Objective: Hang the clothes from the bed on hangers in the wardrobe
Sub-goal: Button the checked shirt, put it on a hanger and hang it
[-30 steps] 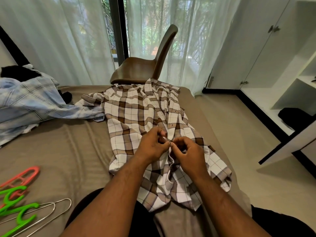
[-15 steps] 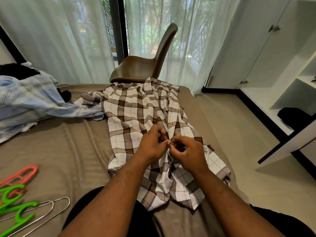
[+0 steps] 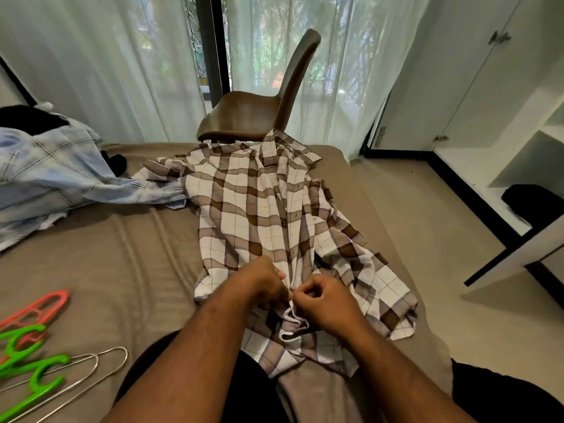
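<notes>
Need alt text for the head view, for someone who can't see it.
The left hand and right hand pinch the front edges of a brown plaid shirt spread on the bed. Hangers lie near left, a blue shirt far left, a chair beyond.

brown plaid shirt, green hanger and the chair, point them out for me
brown plaid shirt [image 3: 244,209], head view, on the flat front panel left of the buttons
green hanger [image 3: 42,365], head view, on its upper arm at the bed's near left
chair [image 3: 241,114], head view, on the seat
</notes>
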Demonstrator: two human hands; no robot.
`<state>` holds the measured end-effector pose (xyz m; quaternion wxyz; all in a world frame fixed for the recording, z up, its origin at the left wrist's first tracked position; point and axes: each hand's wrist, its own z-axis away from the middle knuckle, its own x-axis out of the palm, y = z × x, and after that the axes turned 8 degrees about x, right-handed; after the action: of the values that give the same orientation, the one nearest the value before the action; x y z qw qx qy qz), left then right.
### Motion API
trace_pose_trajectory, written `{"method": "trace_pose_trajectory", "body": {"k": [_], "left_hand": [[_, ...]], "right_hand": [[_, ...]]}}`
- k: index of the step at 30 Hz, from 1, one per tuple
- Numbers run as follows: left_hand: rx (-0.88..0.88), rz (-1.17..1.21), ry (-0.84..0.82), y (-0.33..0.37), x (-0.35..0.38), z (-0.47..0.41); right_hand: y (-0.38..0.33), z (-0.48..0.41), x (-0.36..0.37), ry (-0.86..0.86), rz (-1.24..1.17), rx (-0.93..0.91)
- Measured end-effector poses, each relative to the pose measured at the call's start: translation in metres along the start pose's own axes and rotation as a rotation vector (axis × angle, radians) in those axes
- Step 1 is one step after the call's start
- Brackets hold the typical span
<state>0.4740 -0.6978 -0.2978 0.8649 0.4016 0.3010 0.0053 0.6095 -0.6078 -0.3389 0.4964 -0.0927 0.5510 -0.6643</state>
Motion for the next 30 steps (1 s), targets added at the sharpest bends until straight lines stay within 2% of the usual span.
{"method": "trace_pose_trajectory", "body": {"k": [3, 6, 8, 15, 18, 22, 26, 30], "left_hand": [[0.001, -0.081, -0.01, -0.001, -0.002, -0.001], [0.002, -0.049, -0.035, 0.003, -0.004, 0.002], [0.011, -0.02, -0.02, 0.005, -0.006, 0.003], [0.085, -0.015, 0.365, -0.011, -0.011, -0.026], [0.157, -0.067, 0.442, -0.009, -0.01, -0.035], [0.264, -0.112, 0.455, -0.003, -0.002, -0.043], [0.252, -0.142, 0.391, -0.002, 0.006, -0.045], [0.241, -0.176, 0.424, -0.004, 0.007, -0.044]], "right_hand": [[-0.009, -0.004, -0.002, 0.024, 0.073, -0.012], [-0.02, -0.014, -0.003, 0.25, 0.117, -0.094], [-0.031, -0.024, -0.001, 0.332, 0.103, -0.127], [-0.039, -0.061, 0.022, 0.288, 0.315, 0.005], [-0.03, -0.066, 0.022, 0.326, 0.241, -0.003], [-0.017, -0.066, 0.013, 0.292, -0.002, -0.022], [-0.009, -0.066, 0.007, 0.209, -0.199, 0.023], [-0.006, -0.066, 0.012, 0.228, -0.199, 0.007]]}}
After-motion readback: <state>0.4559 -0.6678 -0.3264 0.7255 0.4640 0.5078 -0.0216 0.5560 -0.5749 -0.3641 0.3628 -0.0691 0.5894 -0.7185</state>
